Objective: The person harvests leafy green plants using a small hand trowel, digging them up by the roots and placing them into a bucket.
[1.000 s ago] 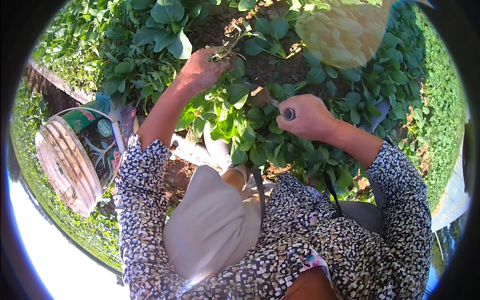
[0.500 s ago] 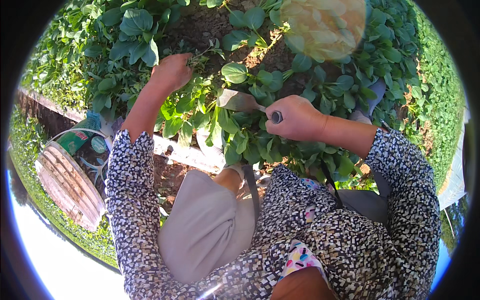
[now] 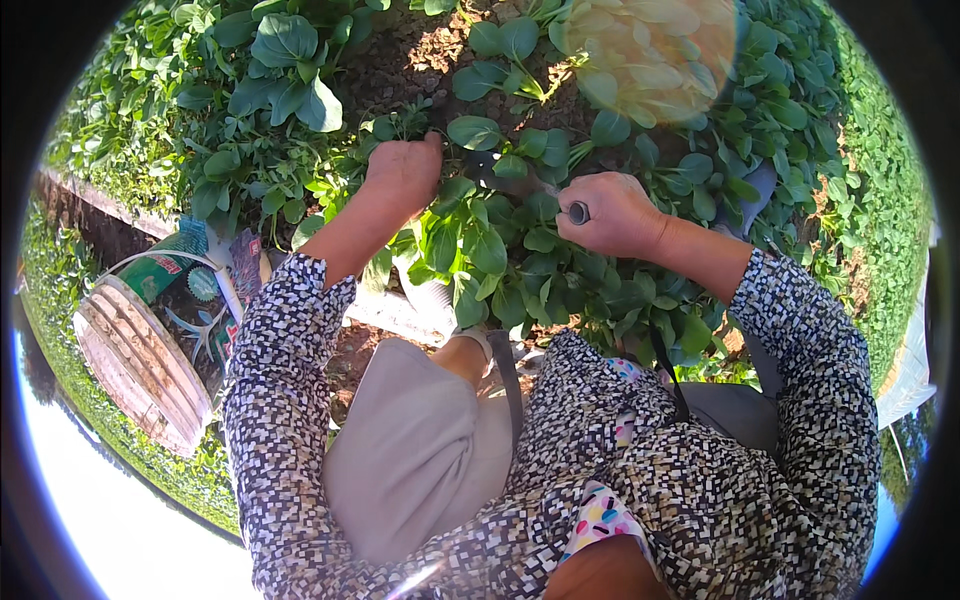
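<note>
My right hand (image 3: 612, 212) is wrapped round the handle (image 3: 578, 212) of a small hand trowel, the handle's round end facing up. Its flat metal blade (image 3: 496, 174) points left and lies low among the leaves, partly shaded and partly hidden. My left hand (image 3: 402, 172) is just left of the blade, fingers closed and back of the hand up. Thin, fine-leaved weeds (image 3: 408, 122) stick out past its fingers; where they are gripped is hidden. Broad-leaved green plants (image 3: 478, 245) stand between and below my hands.
Bare soil (image 3: 425, 60) shows beyond my hands. At the left, a tilted pale bucket (image 3: 145, 365) with a handle lies beside a green package (image 3: 165, 265). A pale border strip (image 3: 110, 205) edges the bed. More leafy plants (image 3: 775, 100) grow on the right.
My left hand has moved right and slightly nearer, toward the blade. The trowel has shifted right and farther away, its blade now lower among the leaves and in shade.
</note>
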The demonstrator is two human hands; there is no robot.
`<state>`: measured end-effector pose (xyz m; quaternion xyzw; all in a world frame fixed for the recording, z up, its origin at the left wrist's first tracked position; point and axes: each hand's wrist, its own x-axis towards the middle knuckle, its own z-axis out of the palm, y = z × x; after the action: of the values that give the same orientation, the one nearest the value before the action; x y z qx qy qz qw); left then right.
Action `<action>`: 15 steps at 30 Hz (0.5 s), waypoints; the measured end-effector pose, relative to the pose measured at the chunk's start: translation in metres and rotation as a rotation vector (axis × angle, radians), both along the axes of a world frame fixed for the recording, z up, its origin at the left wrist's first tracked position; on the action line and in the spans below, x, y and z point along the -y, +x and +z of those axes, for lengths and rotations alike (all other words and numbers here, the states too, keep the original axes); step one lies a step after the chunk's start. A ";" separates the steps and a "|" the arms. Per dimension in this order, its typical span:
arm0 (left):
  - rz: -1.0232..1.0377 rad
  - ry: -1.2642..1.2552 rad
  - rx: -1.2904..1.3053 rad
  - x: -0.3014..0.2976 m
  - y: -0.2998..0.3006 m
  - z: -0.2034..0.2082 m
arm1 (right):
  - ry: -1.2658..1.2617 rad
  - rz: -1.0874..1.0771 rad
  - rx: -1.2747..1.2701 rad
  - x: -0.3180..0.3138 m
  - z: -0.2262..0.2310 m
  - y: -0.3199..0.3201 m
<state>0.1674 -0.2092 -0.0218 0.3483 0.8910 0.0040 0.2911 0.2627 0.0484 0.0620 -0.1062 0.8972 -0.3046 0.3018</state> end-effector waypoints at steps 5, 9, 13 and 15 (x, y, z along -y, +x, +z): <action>0.050 -0.074 0.032 -0.004 -0.010 0.007 | -0.036 -0.060 -0.021 0.022 -0.031 -0.003; 0.065 -0.049 0.048 -0.002 -0.024 0.011 | -0.108 -0.205 0.094 0.017 -0.034 -0.004; 0.070 -0.184 0.135 -0.004 -0.043 0.009 | -0.092 -0.231 0.001 0.029 -0.033 0.003; 0.024 -0.214 0.129 -0.005 -0.047 -0.001 | -0.077 -0.250 -0.089 0.041 -0.033 0.009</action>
<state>0.1201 -0.2044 -0.0232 0.3035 0.8699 -0.0651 0.3834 0.2713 0.0076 0.0287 -0.0186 0.9035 -0.3689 0.2173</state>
